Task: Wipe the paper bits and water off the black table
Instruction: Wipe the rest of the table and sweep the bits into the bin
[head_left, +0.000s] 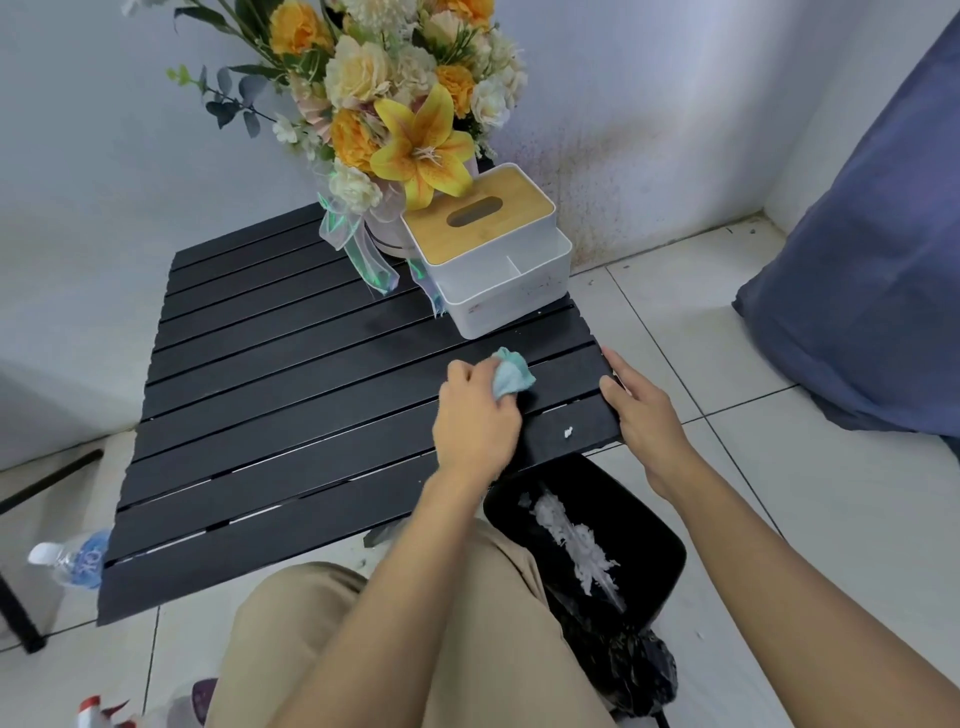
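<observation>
A black slatted table (291, 395) fills the middle of the head view. My left hand (475, 421) is shut on a crumpled light-blue cloth (511, 375) and presses it on the table near the right side. My right hand (641, 410) lies flat against the table's right edge, fingers apart, holding nothing. One small white paper bit (568, 431) lies on the near-right slat, between my two hands. I cannot make out any water on the slats.
A white tissue box with a wooden lid (488, 244) and a flower bouquet (405, 109) stand at the table's far right. A black bin (592, 540) holding white paper shreds sits below the right edge. A water bottle (72, 561) lies at the left on the floor.
</observation>
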